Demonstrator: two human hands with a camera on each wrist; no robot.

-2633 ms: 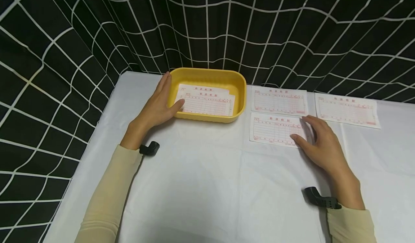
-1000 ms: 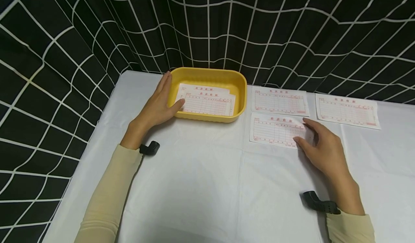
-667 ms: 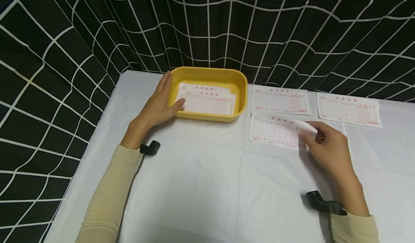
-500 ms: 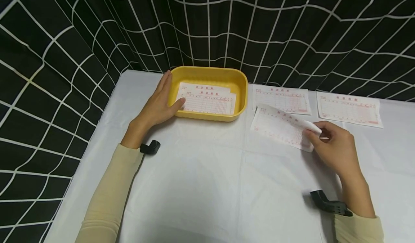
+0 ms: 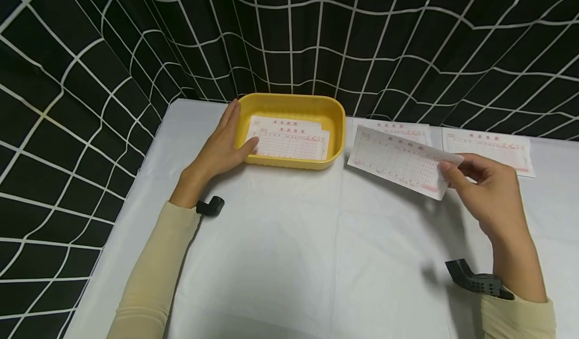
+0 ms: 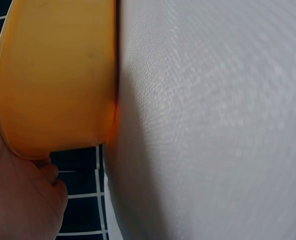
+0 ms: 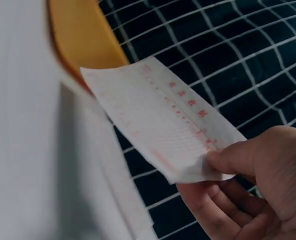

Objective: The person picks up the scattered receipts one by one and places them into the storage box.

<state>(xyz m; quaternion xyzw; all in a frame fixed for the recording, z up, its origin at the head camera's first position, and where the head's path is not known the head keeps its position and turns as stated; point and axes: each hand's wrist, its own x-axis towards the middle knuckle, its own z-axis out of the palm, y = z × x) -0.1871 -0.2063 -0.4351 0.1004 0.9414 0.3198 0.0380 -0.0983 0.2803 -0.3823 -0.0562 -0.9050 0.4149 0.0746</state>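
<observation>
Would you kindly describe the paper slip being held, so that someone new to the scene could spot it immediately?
Start at the yellow plastic tray at the back of the white-covered table; just right of it, the right hand pinches one white paper slip printed with a red grid by its right end. Unlike the two similar slips lying flat behind it, this one is lifted off the table and tilted.

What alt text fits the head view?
A right hand pinches a paper slip lifted off a white table, while the left hand holds a yellow tray with slips inside.
</observation>
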